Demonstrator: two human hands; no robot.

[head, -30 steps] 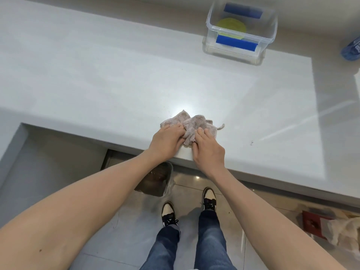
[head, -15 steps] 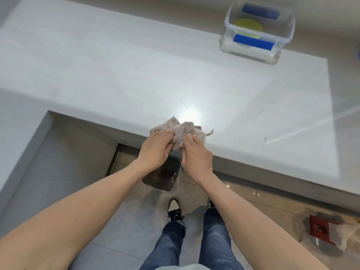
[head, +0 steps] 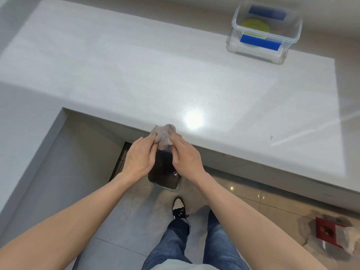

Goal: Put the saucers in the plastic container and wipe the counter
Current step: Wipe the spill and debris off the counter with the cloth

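The pale grey stone bench (head: 136, 71) fills the upper part of the view, its front edge running from nine o'clock down toward four o'clock. At the centre, both hands meet just off that front edge. The left hand (head: 138, 160) comes in from seven o'clock, its fingers (head: 145, 142) curled round the lower left side of a crumpled grey-brown wiping cloth (head: 164, 135). The cloth is bunched up at the bench edge; whether it touches the edge cannot be told. The right hand (head: 186, 159) comes in from five o'clock, and its fingers (head: 176, 141) pinch the cloth's right side. Directly below the hands, at six o'clock of the cloth, a dark bin with a pale rim (head: 164, 175) stands on the tiled floor (head: 116, 230). A black-and-white sneaker (head: 179, 208) and blue jeans (head: 171, 244) show beneath it.

At one o'clock, well apart from the hands, the clear plastic container with blue side clips (head: 265, 32) sits on the far right of the bench. Inside it lies a yellow-green round saucer (head: 255, 26); how many saucers are stacked there cannot be told. Small dark specks (head: 271, 137) lie on the bench at three o'clock of the cloth. At four o'clock on the floor stands a blurred red box (head: 329, 232).
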